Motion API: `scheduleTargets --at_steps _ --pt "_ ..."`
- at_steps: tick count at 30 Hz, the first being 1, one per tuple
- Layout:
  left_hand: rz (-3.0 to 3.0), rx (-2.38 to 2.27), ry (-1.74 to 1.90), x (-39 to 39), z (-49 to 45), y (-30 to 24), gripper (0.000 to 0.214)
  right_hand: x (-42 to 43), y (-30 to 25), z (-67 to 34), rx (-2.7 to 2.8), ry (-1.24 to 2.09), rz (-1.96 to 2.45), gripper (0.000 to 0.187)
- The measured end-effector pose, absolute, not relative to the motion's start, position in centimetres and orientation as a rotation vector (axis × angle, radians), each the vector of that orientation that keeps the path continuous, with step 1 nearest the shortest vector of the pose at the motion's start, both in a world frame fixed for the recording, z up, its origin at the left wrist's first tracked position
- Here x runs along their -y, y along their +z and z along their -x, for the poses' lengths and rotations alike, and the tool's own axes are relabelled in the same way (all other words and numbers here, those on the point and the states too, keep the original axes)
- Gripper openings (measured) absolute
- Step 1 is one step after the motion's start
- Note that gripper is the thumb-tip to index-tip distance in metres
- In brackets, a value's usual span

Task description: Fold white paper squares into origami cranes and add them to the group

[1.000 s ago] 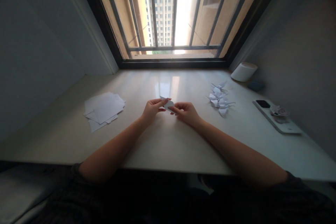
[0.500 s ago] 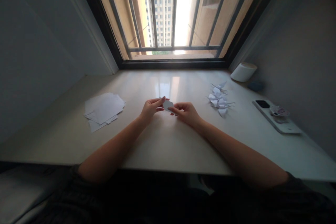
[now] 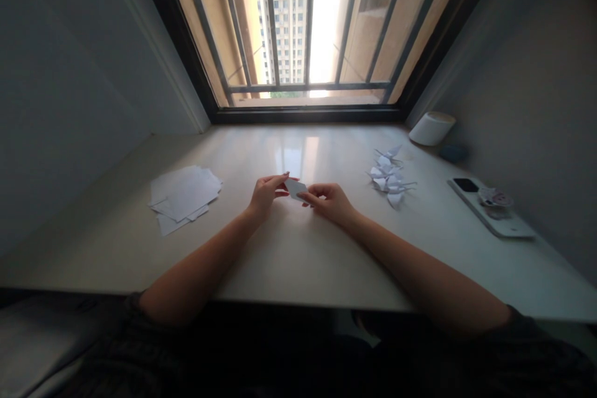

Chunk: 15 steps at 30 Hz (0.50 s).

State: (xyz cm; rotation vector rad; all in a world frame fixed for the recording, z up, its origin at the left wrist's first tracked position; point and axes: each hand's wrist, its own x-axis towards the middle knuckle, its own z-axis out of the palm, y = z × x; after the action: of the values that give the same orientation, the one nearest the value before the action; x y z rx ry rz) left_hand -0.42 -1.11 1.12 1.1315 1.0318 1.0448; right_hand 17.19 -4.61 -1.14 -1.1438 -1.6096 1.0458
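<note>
Between my hands, above the white table [image 3: 289, 261], is a small piece of folded white paper [image 3: 295, 189]. My right hand [image 3: 329, 200] pinches its right side, with the thumb lying across the face. At the upper left end, my left hand [image 3: 268, 193] is closed on the paper, its thumb and fingertips at the edge. The back of the paper and some fingertips are hidden. To the right lies a pile of folded white paper cranes [image 3: 392, 181]. A loose stack of white paper sheets [image 3: 186, 193] rests on the left.
At the right, a phone [image 3: 489, 208] lies with a round grip on its back. Near the window corner stands a white cylindrical object [image 3: 431, 129], beside a dark bluish item [image 3: 454, 152]. A barred window [image 3: 308, 115] rises behind the table.
My left thumb has slid off the paper's face up to its upper left edge, so more of the paper shows. The right hand has barely moved.
</note>
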Motion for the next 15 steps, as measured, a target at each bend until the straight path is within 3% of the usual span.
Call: scheduleTargets --at_steps 15 --pt "-1.397 -1.025 1.1 0.63 0.85 1.35 0.063 3.98 -1.7 -17.86 1.428 0.88 1.158 0.037"
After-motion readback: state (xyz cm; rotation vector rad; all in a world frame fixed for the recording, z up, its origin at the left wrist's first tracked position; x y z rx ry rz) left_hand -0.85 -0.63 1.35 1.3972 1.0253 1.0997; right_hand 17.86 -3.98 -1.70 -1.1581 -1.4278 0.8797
